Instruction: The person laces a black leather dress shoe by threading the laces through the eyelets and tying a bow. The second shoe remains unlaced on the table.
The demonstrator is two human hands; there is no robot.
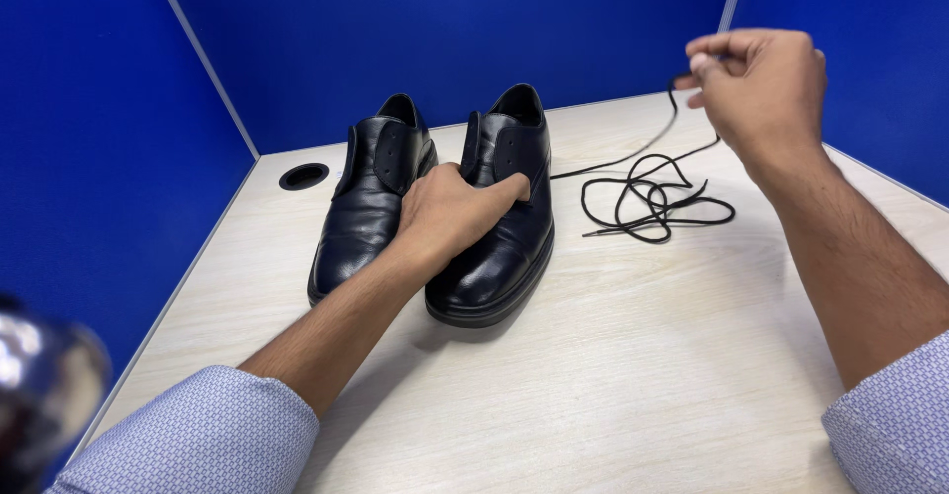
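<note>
Black lace (652,197), thin and round, lies in loose loops on the bench (633,356) right of centre, one end running up to the right hand (761,84) at upper right of frame. Right hand raised above the bench, thumb and fingertips pinched together on the lace end. Rest of the lace coiled flat, one strand trailing left toward the shoes, tip near the right-hand shoe but whether it touches it cannot be told.

Left hand (450,212) at frame centre, palm down on the right-hand shoe (494,257), fingers pressed into its open throat, closed around the upper. That shoe is black polished leather, toe toward the camera, no lace in its eyelets. Second black leather shoe (366,207) just left of it, parallel, sides touching or nearly so, also unlaced.

Bench is pale wood-grain, with a round dark cable hole (303,176) at upper left. Blue partition walls (445,29) close it in at back and sides. Both forearms bare, light blue patterned sleeves (198,435) rolled up at bottom corners. Blurred shiny object (40,385) at lower left, unclear what.
</note>
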